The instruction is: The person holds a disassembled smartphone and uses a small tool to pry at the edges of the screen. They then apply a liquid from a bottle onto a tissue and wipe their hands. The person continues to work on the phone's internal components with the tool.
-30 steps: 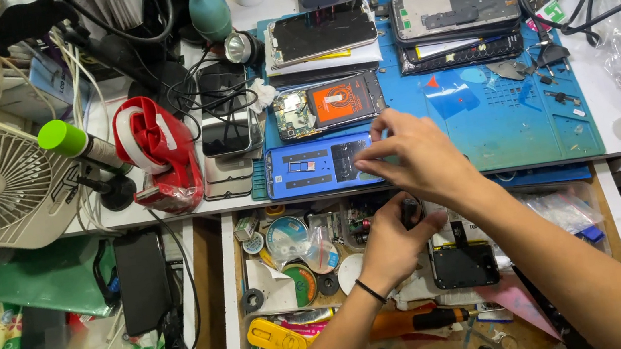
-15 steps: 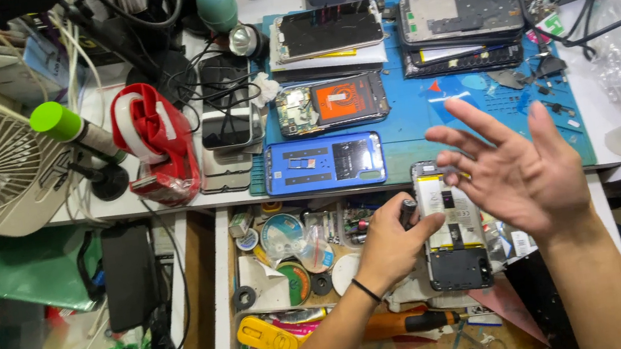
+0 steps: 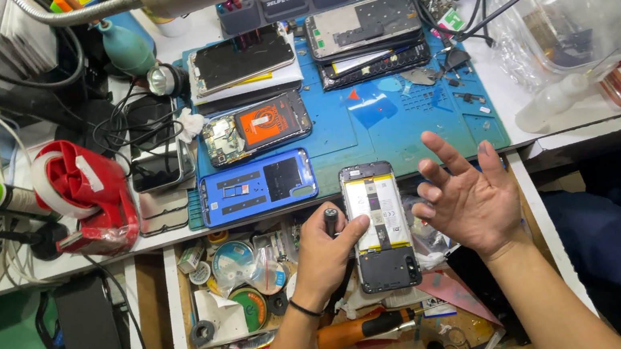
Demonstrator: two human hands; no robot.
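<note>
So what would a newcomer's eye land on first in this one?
Probably the opened phone at centre, its back off, held by the left hand over a cluttered drawer, along with a dark tool. The right hand hovers beside it, palm up, fingers spread. Behind lies a blue work mat with more dismantled phones, and a red tape dispenser at left.

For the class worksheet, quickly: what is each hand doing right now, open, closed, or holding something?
Left hand: closed around a dark-handled tool, thumb steadying the opened phone.
Right hand: open, palm up, fingers spread, holding nothing.
</note>
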